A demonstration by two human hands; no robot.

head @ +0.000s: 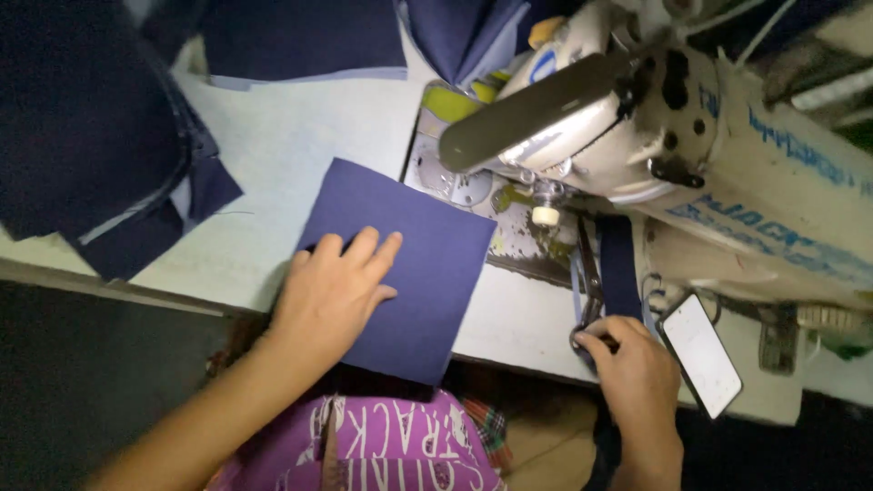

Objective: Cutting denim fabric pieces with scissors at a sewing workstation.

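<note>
Fingers of left hand (335,289) spread flat on navy fabric piece (400,268); right hand (627,359) grips scissors (589,282).

Navy cloth panel (400,273) matt, smooth; sewing machine (691,155) worn painted metal; phone (700,355) screen glossy; scissors (589,282) dull metal.

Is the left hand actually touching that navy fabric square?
Touching. The head view shows the left hand lying flat, palm down, on the navy fabric square.

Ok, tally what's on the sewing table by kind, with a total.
Flat dark blue fabric rectangle under the left hand: 1
Dark blue fabric piles: 2
Metal scissors touched by the right hand: 1
Cream sewing machine: 1
Phone with lit white screen: 1
Total: 6
</note>
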